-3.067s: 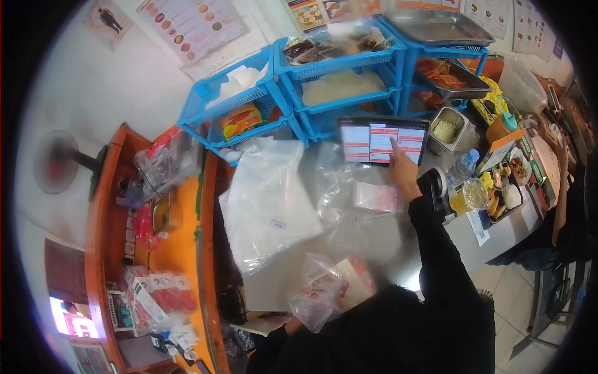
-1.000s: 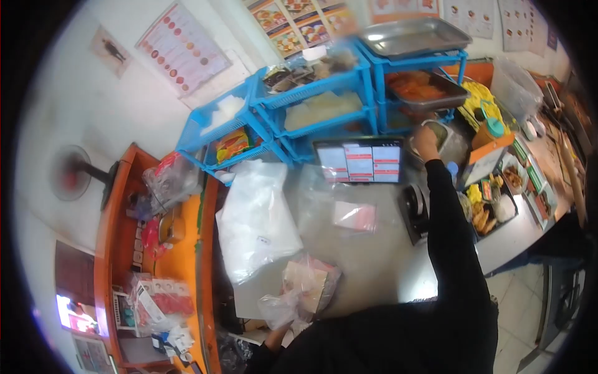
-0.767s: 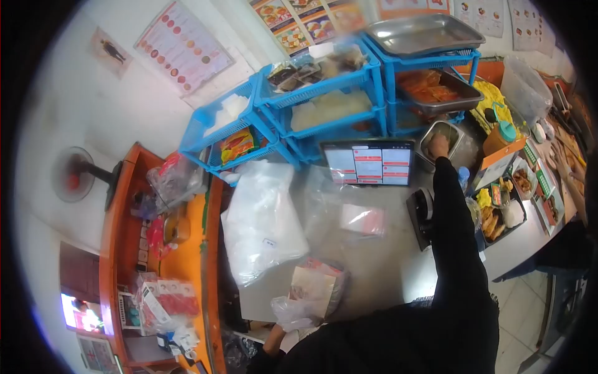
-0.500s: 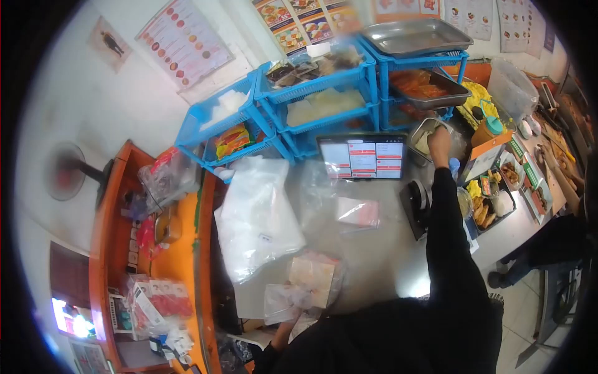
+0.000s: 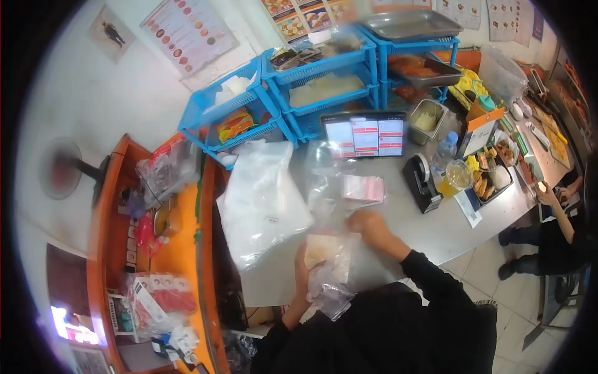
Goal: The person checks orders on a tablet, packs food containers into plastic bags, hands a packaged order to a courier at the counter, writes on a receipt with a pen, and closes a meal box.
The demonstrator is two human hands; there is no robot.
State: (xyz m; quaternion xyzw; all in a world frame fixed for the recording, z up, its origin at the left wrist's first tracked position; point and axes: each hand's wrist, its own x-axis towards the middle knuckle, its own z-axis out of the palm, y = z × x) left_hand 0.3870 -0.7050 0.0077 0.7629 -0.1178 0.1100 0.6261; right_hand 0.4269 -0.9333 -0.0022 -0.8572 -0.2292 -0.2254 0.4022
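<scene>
We see a shallow silver metal tray atop a blue plastic rack, below white paper posters.

Right now, on the grey metal table: got flat white plastic bags at left, black rectangular tablet at back, before tiered blue plastic baskets. Right of tablet, got rectangular steel tub; nearer, black curved tape dispenser; rightward, clear plastic bottle, then black rectangular food tray.
</scene>
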